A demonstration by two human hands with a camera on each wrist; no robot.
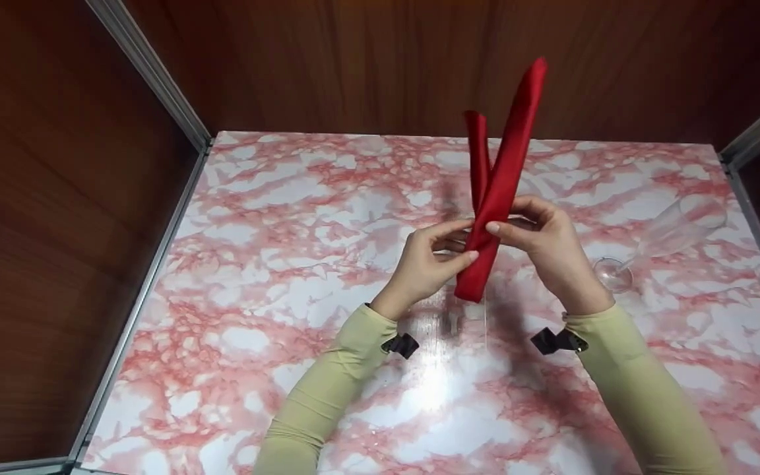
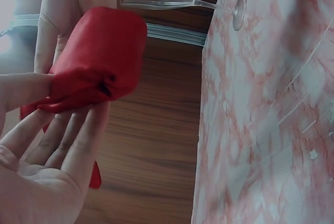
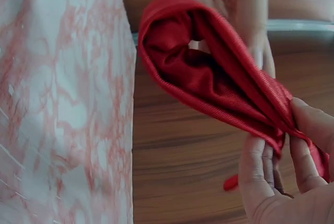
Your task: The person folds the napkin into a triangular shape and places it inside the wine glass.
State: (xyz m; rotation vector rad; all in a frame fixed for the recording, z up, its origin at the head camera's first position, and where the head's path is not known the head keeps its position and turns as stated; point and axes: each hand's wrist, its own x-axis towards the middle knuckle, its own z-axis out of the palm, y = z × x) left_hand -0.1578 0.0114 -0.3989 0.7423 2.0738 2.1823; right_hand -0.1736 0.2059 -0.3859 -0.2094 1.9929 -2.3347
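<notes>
A red satin-like cloth (image 1: 515,152), folded into a long strip, is held above the table by both hands. Its two tails point away from me, one longer than the other, and cross near the hands. My left hand (image 1: 427,265) pinches the near part from the left, thumb on top. From the right, my right hand (image 1: 555,247) pinches the cloth at the crossing between thumb and fingers. The right wrist view shows the strip bent into a hollow loop (image 3: 219,85). Its rounded end (image 2: 104,41) faces the left wrist camera.
A clear stemmed flute glass (image 1: 687,224) stands upright on the right of the table, beyond my right wrist. The red-and-white marbled tabletop (image 1: 254,264) is bounded by brown wood-grain panels (image 1: 353,66) with metal edging at the back and sides.
</notes>
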